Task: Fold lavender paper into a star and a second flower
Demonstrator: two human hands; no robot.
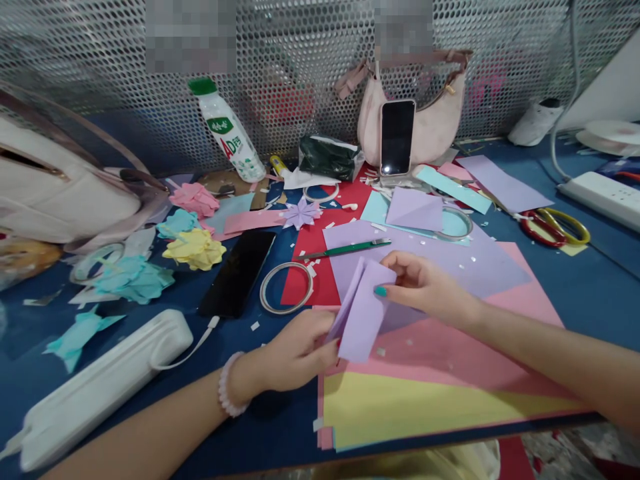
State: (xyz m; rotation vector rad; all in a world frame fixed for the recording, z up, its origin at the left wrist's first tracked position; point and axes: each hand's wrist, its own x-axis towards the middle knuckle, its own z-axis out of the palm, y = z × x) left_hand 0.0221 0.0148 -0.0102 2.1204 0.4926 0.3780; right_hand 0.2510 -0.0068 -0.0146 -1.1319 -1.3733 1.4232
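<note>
A folded sheet of purple paper (pixel 364 317) is held up between both hands over the stack of coloured sheets. At its lower left edge, my left hand (pixel 303 347) pinches it, a bracelet around the wrist. My right hand (pixel 425 283) grips the upper right edge, thumb in front and fingers curled behind. The paper's layers stand slightly apart at the left. Just beyond it, a green-handled craft knife (pixel 350 249) lies on a large purple sheet (pixel 480 260). Pink paper (pixel 480 340) and yellow paper (pixel 400 407) are spread beneath my hands.
On the left are a black phone (pixel 237 273), a tape roll (pixel 286 288), a white power strip (pixel 105 390) and folded paper flowers (pixel 195 249). A bottle (pixel 230 133), a pink handbag (pixel 440 120) and an upright phone (pixel 397 137) stand behind. Scissors (pixel 553 228) lie at right.
</note>
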